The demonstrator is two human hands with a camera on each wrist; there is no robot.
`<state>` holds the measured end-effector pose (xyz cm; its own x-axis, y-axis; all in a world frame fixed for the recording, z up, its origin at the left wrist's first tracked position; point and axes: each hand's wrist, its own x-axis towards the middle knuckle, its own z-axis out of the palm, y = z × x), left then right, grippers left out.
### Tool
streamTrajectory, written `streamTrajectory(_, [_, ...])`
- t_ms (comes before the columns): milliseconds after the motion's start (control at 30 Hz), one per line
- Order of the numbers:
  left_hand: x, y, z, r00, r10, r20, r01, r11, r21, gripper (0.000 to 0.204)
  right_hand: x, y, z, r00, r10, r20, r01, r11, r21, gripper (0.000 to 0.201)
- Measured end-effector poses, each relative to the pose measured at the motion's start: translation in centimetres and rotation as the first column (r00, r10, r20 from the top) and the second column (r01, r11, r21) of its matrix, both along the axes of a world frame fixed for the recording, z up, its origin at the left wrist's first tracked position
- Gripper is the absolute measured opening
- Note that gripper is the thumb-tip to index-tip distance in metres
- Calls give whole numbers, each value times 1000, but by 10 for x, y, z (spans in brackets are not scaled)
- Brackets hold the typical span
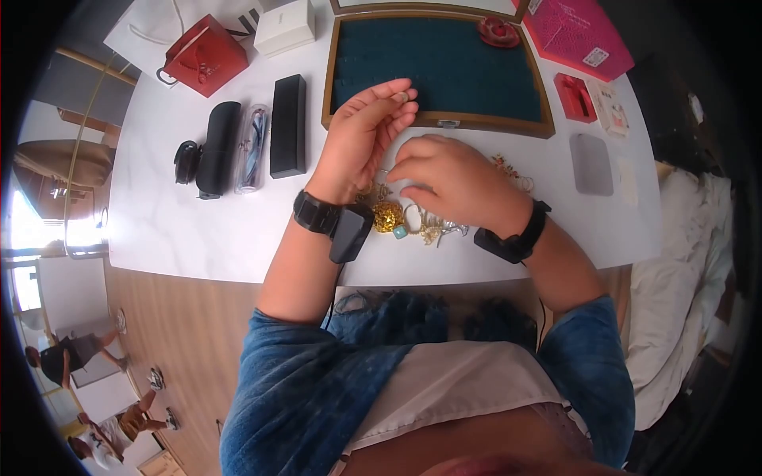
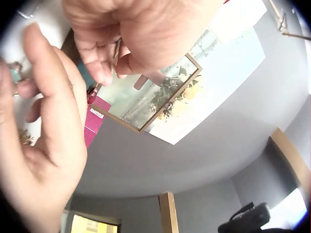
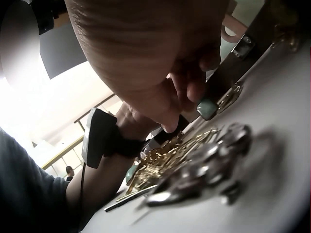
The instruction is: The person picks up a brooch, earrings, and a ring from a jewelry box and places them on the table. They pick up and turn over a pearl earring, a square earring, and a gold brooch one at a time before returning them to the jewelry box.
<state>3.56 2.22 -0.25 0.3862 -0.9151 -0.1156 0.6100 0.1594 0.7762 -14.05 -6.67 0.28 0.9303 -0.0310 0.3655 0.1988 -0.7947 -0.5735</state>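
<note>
My left hand (image 1: 357, 135) is raised by the front edge of a wooden jewellery box (image 1: 327, 83) with dark teal lining. Thumb and fingertips pinch a small ring-like piece (image 1: 403, 97), mostly hidden by the fingers. My right hand (image 1: 468, 181) hovers palm down over the jewellery on the table, fingers loosely bent, with nothing visible in them. Around it lie a gold openwork ball-shaped piece (image 1: 388, 216), a teal stone ring (image 1: 399, 232) and a silver piece (image 1: 454, 228). In the right wrist view, a green stone ring (image 3: 207, 109) lies just beyond the right fingertips.
A red flower ornament (image 1: 498, 32) sits in the box's far right corner. Left stand a long black box (image 1: 287, 127), a clear tube (image 1: 252, 151), a black case (image 1: 218, 147) and a red bag (image 1: 206, 55). Right are a pink box (image 1: 575, 36) and grey case (image 1: 591, 163).
</note>
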Motion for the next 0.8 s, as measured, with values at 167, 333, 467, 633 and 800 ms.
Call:
streamTrajectory(167, [0, 0, 1, 1000, 21, 15, -22, 1000, 9, 30, 4, 14, -8, 999, 39, -3, -39, 998, -50, 18])
streamTrajectory(333, [-1, 0, -1, 999, 31, 20, -31, 1000, 4, 30, 3, 10, -6, 999, -26, -30, 22, 991, -135, 11])
streamTrajectory(467, [-2, -1, -1, 999, 28, 36, -29, 999, 22, 30, 2, 8, -7, 998, -45, -37, 41, 994, -103, 8])
streamTrajectory(633, [-4, 2, 0, 998, 22, 59, -23, 999, 32, 29, -1, 3, -5, 997, -62, -47, 65, 997, 51, 9])
streamTrajectory(800, [1, 4, -2, 995, -82, 64, 81, 997, 12, 29, -8, -12, 6, 986, -160, 52, 132, 928, 349, 16])
